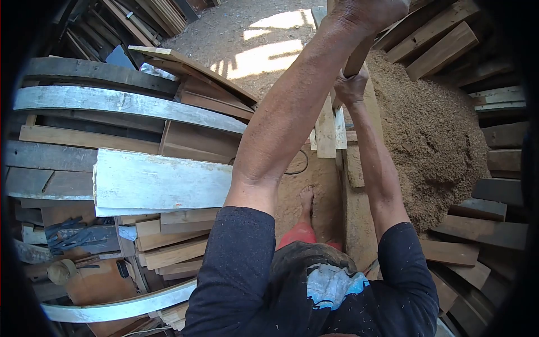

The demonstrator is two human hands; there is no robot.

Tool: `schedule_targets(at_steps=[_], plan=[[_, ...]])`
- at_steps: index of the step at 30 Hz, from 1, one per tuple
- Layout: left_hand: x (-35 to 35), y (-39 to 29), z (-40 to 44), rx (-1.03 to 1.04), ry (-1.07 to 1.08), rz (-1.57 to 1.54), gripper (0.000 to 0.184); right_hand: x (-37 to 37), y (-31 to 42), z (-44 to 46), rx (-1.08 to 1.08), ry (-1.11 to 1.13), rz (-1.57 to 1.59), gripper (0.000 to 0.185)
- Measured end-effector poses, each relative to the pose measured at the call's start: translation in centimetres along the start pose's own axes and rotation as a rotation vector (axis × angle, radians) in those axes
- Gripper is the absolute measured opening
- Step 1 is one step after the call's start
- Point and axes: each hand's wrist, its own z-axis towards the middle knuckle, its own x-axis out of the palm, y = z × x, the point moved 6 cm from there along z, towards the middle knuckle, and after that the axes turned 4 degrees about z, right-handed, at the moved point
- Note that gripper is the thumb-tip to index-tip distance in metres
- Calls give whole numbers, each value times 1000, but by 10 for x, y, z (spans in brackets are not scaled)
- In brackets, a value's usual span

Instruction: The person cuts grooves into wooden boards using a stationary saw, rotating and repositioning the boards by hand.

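Observation:
My right hand [351, 89] is closed around the lower end of a narrow wooden board [358, 58], near the upper middle of the view. The board slants up and away under my left forearm. My left hand [375, 12] is bent over the upper part of this board at the top edge of the view. Its fingers are cut off by the frame, so its grip does not show. Below my hands, pale wooden strips [325, 132] lie by a long plank [355, 165] dusted with sawdust.
A large sawdust heap [429, 146] lies to the right, bordered by stacked timber [477, 230]. On the left are piled boards, including a whitish plank [163, 180] and a long curved whitish strip [126, 101]. A bare foot [307, 196] stands on the dusty floor.

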Motion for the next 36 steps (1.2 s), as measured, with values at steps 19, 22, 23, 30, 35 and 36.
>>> schedule_targets(at_steps=[19, 22, 23, 30, 35, 36], plan=[[5, 35, 14, 157, -110, 33, 103, 27, -23, 41, -90, -20, -39, 18], [6, 56, 28, 22, -11, -88, 102, 35, -33, 50, -89, -19, -29, 18], [-1, 48, 24, 43, -19, -65, 102, 37, -34, 52, -76, -20, -19, 19], [10, 83, 43, 207, -114, -31, 105, 51, -45, 73, -70, -8, -28, 19], [2, 84, 59, 243, -38, -210, 106, 68, -62, 96, 67, 58, 169, 19], [-2, 76, 64, 257, -43, -214, 106, 68, -50, 101, 82, 90, 180, 19]])
